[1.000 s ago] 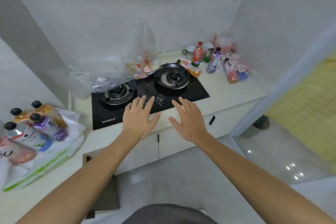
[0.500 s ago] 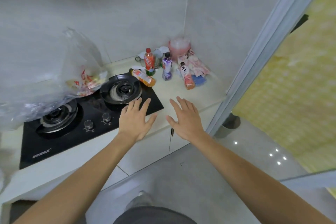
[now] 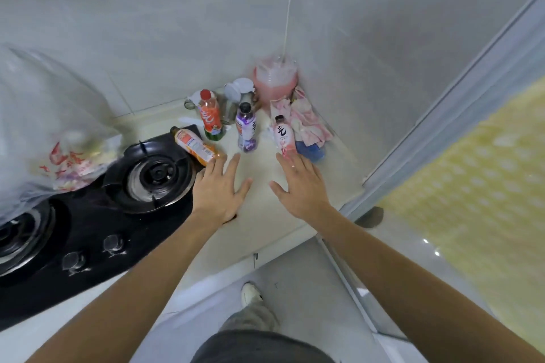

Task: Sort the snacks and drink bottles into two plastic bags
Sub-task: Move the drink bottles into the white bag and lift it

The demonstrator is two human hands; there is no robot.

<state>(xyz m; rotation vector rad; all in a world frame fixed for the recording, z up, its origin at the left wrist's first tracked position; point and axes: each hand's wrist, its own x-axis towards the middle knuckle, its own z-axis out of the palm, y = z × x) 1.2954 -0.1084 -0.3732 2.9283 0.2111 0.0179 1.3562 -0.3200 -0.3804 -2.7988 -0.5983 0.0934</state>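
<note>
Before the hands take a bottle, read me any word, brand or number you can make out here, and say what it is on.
No text here can be read for certain.
Red-capped bottle: large white character, not legible.
Purple bottle: label blurred.
Pink bottle: dark character mark, not legible.
Lying orange bottle: fine print too small.
Snack packets in the clear plastic bag: red print, blurred.
Stove: no text in view.

**Plastic, glass and metal at the counter corner**

The stove top (image 3: 88, 230) is glossy black, like glass, with dull metal burner rings (image 3: 156, 177). The clear plastic bag (image 3: 44, 115) is thin and crinkled. The bottles (image 3: 246, 127) are smooth shiny plastic with printed labels. The counter (image 3: 265, 209) looks smooth and pale; the wall tiles (image 3: 177, 23) have a slight sheen.
</note>
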